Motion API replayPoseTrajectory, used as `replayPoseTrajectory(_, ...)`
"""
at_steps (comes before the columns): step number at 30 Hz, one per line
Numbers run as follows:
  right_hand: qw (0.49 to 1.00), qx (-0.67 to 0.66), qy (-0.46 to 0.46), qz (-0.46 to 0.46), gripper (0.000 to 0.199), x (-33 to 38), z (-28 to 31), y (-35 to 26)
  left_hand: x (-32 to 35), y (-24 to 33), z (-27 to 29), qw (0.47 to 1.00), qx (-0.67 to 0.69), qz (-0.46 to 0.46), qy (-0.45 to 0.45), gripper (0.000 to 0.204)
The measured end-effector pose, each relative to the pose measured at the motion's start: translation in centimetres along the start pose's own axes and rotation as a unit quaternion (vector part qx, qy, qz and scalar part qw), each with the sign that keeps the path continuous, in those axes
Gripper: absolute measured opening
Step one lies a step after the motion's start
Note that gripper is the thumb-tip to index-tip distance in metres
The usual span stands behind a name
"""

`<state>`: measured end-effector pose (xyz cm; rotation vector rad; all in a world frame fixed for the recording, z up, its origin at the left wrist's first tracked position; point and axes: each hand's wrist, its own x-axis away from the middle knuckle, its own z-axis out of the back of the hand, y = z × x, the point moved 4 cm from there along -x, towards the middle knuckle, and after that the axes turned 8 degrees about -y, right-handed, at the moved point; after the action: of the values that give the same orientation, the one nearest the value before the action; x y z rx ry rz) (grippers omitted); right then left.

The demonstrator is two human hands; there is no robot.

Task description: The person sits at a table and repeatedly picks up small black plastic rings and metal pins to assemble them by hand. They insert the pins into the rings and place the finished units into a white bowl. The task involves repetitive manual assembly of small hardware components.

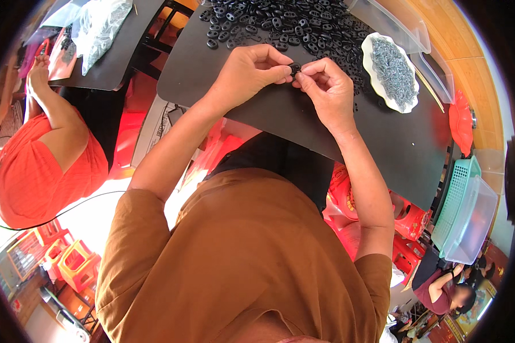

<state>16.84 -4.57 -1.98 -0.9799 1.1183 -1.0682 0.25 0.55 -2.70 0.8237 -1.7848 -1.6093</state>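
Small black piece, between twelve and one o'clock, is partly hidden by left hand and right hand, whose nearly closed fingers pinch it.

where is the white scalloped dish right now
In the head view, the white scalloped dish sits on the dark table at upper right, just right of the loose black pieces and beyond the right hand.

orange-tan wall | dark side table | red stools | brightly lit floor
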Motion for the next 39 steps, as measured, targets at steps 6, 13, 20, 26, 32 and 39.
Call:
replayPoseTrajectory(6, 0.995, 0.102, -0.011, 0.002, 0.011, 0.0, -0.3, -0.1, 0.2, 0.2, 0.3, 0.991, -0.132, -0.022, -0.002, 0.014)
replayPoseTrajectory(13, 0.964, 0.262, 0.012, 0.036, 0.018, 0.1, -0.8, -1.1, 0.7, 1.1, -0.2, 0.970, -0.237, -0.058, 0.009, 0.011)
replayPoseTrajectory(20, 0.968, 0.251, 0.000, 0.006, 0.023, 0.2, -0.4, -1.0, 0.7, 1.2, -0.7, 0.956, -0.273, -0.104, 0.015, 0.011)
replayPoseTrajectory(26, 0.978, 0.209, -0.007, 0.024, 0.022, 0.2, -0.1, -0.6, 0.6, 1.4, -0.7, 0.953, -0.284, -0.110, 0.012, 0.011)
replayPoseTrajectory(32, 0.971, 0.236, -0.008, 0.048, 0.017, 0.2, -0.3, -1.5, 0.7, 1.2, -0.5, 0.951, -0.288, -0.112, 0.005, 0.011)
replayPoseTrajectory(39, 0.970, 0.242, -0.009, 0.037, 0.015, 0.2, -0.3, -1.6, 0.9, 1.4, -0.5, 0.945, -0.307, -0.111, 0.005, 0.012)
